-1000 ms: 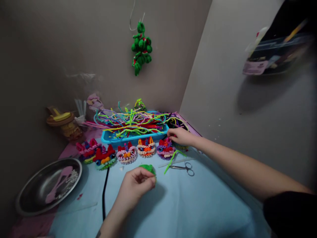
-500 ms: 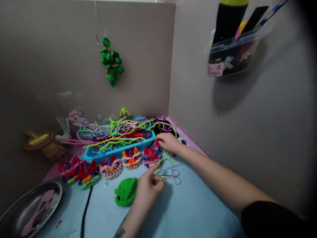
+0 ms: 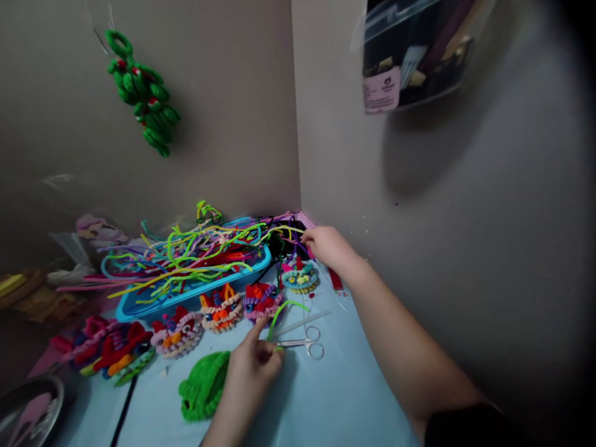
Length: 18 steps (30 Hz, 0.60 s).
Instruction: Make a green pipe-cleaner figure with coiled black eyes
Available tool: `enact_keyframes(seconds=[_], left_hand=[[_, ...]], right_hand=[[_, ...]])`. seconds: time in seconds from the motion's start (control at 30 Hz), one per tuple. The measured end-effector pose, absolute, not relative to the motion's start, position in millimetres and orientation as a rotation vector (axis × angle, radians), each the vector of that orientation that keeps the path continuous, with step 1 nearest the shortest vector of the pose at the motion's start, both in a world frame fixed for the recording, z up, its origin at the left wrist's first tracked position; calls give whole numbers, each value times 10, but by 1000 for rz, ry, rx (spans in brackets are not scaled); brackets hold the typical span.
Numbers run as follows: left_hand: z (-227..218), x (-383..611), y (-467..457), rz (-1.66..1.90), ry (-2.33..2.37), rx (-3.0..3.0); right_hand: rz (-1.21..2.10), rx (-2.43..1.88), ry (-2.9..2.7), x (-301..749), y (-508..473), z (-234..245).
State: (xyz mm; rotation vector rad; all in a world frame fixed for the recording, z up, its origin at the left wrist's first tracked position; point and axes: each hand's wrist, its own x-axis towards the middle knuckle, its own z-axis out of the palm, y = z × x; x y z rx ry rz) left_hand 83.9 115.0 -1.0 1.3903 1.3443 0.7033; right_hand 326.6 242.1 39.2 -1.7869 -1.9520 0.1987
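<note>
My left hand (image 3: 254, 366) rests on the light blue table, fingers pinched on the near end of a curved green pipe cleaner (image 3: 280, 309), right beside small scissors (image 3: 305, 343). A green fuzzy piece (image 3: 202, 385) lies just left of that hand. My right hand (image 3: 328, 246) reaches to the back corner, fingers curled among the loose pipe cleaner ends and black things there; what it grips is hidden. A teal and yellow fuzzy face (image 3: 300, 278) sits just below it. Several more fuzzy faces (image 3: 222, 308) stand in a row in front of the blue tray (image 3: 189, 292) of pipe cleaners.
A green pipe-cleaner figure (image 3: 142, 90) hangs on the back wall. A clear bin (image 3: 414, 53) of tools is mounted on the right wall. A metal bowl (image 3: 28, 413) sits at the lower left, and a black cable (image 3: 121, 416) runs across the table.
My left hand set the green fuzzy piece down and moved right to pinch the green pipe cleaner. My right hand moved from the row of faces back into the corner. The view swung right.
</note>
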Motion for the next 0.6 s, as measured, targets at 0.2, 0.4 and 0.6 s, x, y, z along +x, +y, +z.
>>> enact_keyframes(seconds=[0.2,0.4,0.6], left_hand=[[-59,840,1082,733,1334,1321],[-53,855,1076,761,1295,1268],[3,892,1079,755,1287,1222]], right_hand=[[225,-1733,-2026,3145,2433,310],[392,-1345,-2481,2492,2224,250],[305,-1332,-2554,2375,2183,132]])
